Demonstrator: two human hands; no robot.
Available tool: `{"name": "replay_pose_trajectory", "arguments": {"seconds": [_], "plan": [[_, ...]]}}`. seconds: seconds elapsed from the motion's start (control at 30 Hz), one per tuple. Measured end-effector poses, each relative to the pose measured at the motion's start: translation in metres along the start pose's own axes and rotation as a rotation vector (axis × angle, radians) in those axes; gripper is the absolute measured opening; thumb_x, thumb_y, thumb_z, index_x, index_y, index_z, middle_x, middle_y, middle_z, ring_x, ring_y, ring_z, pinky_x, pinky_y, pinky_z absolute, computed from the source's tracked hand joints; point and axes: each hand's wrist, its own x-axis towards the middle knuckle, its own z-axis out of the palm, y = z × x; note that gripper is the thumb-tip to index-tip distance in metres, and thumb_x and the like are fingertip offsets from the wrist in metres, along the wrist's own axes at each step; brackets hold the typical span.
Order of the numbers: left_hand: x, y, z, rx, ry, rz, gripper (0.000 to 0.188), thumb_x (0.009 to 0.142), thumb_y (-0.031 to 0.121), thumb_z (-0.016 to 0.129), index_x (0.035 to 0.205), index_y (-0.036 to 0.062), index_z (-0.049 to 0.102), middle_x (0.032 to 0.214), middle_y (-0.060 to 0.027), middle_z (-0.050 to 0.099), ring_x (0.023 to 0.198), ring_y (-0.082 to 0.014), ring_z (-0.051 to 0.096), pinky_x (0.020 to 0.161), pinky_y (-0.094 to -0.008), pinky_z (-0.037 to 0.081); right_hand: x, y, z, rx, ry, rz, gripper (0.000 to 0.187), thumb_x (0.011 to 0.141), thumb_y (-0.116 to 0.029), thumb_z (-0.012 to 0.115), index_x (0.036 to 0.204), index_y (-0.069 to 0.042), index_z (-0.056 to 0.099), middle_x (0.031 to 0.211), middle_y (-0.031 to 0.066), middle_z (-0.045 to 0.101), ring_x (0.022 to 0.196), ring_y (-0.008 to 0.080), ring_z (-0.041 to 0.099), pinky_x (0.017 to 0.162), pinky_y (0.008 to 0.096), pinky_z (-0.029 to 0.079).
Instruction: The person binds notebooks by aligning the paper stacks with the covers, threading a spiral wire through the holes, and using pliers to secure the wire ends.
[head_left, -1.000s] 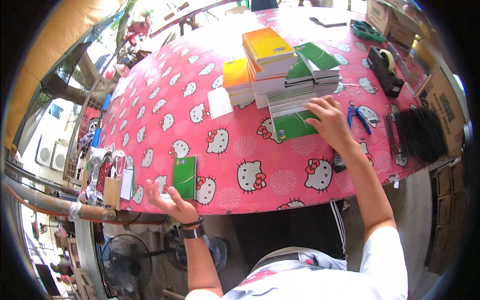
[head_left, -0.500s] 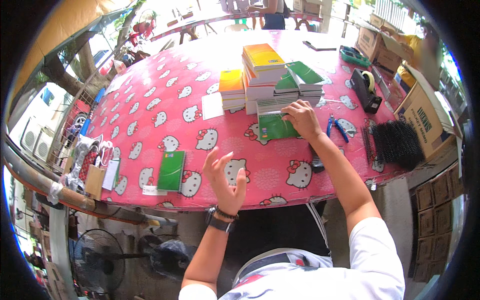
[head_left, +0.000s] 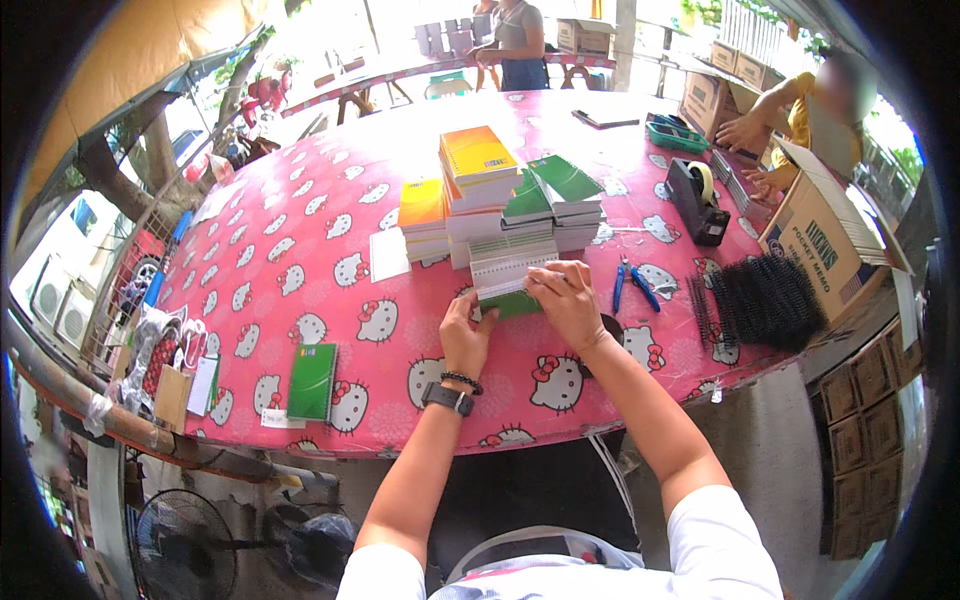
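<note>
A small green spiral notebook (head_left: pixel 517 304) lies on the table in front of me, its white pages (head_left: pixel 497 275) showing above the green cover. At its left edge my left hand (head_left: pixel 466 330) is closed, thumb on the cover. On its right side my right hand (head_left: pixel 565 302) is closed with fingers bent over the pages. Just beyond stand piled notebooks: a tall yellow-topped stack (head_left: pixel 476 155), a shorter orange-topped stack (head_left: pixel 421 203) and a green-topped stack (head_left: pixel 566 180). Blue-handled pliers (head_left: pixel 637 284) rest to the right of my right hand.
Black spiral coils (head_left: pixel 768 308) lie at right, near an open cardboard box (head_left: pixel 822 235) and a black tape dispenser (head_left: pixel 697 207). Another green notebook (head_left: pixel 313 382) sits near the left front edge. A co-worker in yellow (head_left: pixel 800 115) reaches in at far right; another person (head_left: pixel 520 40) stands beyond the table.
My left hand has come forward from open in the air to the notebook's left edge. The notebook's white pages now show where green cover was. The whole view has shifted slightly.
</note>
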Motion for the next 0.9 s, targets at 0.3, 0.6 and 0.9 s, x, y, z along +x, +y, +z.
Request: {"name": "replay_pose_trajectory", "arguments": {"seconds": [0.3, 0.6, 0.9], "plan": [[0.005, 0.007, 0.01, -0.18, 0.148, -0.002, 0.03, 0.072, 0.0, 0.071, 0.101, 0.005, 0.062, 0.094, -0.0065, 0.06, 0.08, -0.0161, 0.057, 0.067, -0.0287, 0.049, -0.002, 0.003, -0.017, 0.074, -0.151, 0.062, 0.023, 0.071, -0.01, 0.065, 0.094, -0.01, 0.065, 0.1, -0.0005, 0.063, 0.097, 0.0198, 0.056, 0.085, 0.0348, 0.043], [0.002, 0.001, -0.008, -0.248, -0.1, -0.002, 0.021, 0.072, -0.006, 0.067, 0.09, 0.0029, 0.06, 0.085, -0.0015, 0.061, 0.081, -0.0094, 0.056, 0.074, -0.0236, 0.046, 0.028, 0.05, -0.017, 0.434, -0.184, 0.321, 0.023, 0.07, -0.008, 0.073, 0.091, -0.005, 0.064, 0.088, 0.0075, 0.061, 0.076, 0.0266, 0.06, 0.073, 0.0358, 0.05], [0.005, 0.011, -0.021, -0.351, -0.146, -0.102, 0.019, 0.068, -0.009, 0.065, 0.083, 0.0015, 0.06, 0.084, -0.0041, 0.06, 0.082, -0.0136, 0.058, 0.078, -0.0252, 0.045, 0.016, 0.053, 0.002, 0.27, -0.126, 0.232, 0.027, 0.065, -0.009, 0.076, 0.088, -0.007, 0.062, 0.087, 0.004, 0.056, 0.084, 0.0232, 0.056, 0.073, 0.0354, 0.05]]}}
